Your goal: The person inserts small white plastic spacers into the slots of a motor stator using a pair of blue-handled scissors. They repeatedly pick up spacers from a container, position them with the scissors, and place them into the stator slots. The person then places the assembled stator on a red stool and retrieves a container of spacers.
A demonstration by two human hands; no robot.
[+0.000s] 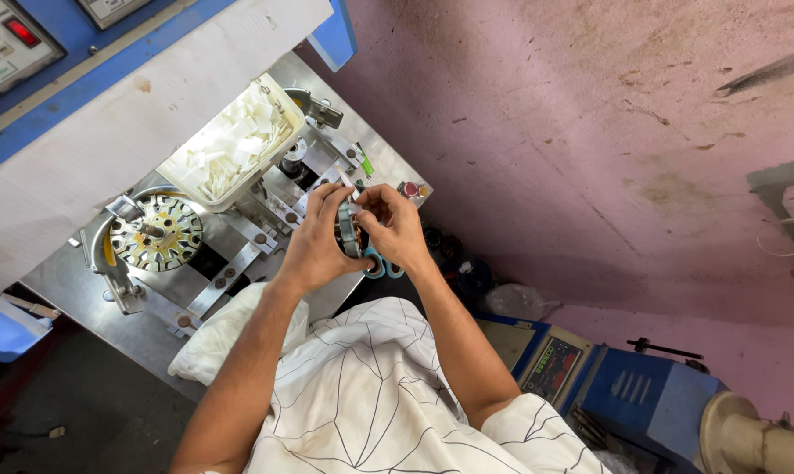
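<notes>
Both hands are wrapped round a small round stator (348, 233), left hand (316, 241) and right hand (395, 228) each with a grip clamped on it, just above the metal worktop (81, 290)

Two hands, left (313, 241) and right (395, 226), together on 1 ring-shaped metal part (349, 230). 1 pair of teal-handled scissors (381, 264). 1 clear tub (232, 145) w/ many white slips, too many to count. 1 slotted round core (157, 233) on 1 steel bench (81, 298). 1 white cloth (226, 332)
</notes>
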